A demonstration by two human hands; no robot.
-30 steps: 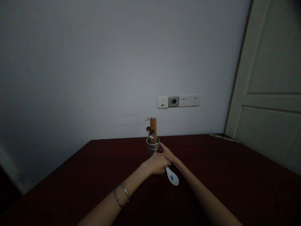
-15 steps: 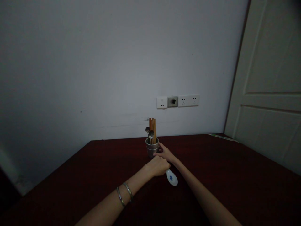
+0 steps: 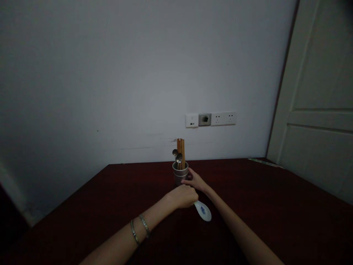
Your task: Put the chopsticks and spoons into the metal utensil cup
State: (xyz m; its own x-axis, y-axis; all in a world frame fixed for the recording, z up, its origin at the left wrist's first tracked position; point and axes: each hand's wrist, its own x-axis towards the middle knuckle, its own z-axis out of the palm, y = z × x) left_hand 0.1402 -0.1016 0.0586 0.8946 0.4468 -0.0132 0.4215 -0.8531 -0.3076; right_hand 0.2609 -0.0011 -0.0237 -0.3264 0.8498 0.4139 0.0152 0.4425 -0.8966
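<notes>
In the middle of the head view, a grey metal-looking cup [image 3: 180,178] stands upright on the dark red table. Wooden chopsticks [image 3: 181,147] and two metal spoons [image 3: 179,158] stick up out of it. My right hand [image 3: 196,181] grips the cup's right side, thumb in front and fingers partly hidden behind. Just in front of the cup, my left hand [image 3: 183,195] is closed around the handle of a white soup spoon [image 3: 203,211] with a blue mark. The spoon's bowl points down and to the right, between my forearms.
A pale wall [image 3: 149,92] rises behind the table [image 3: 138,184], with a row of switches and sockets [image 3: 211,119] above the table's back edge. To the right is a white panelled door [image 3: 314,92]. A thin printed strip [image 3: 266,162] lies near the table's back right corner.
My left hand has drawn slightly left and nearer with the soup spoon, which tilts a little more to the right. The whole view has shifted slightly. My right hand stays on the cup.
</notes>
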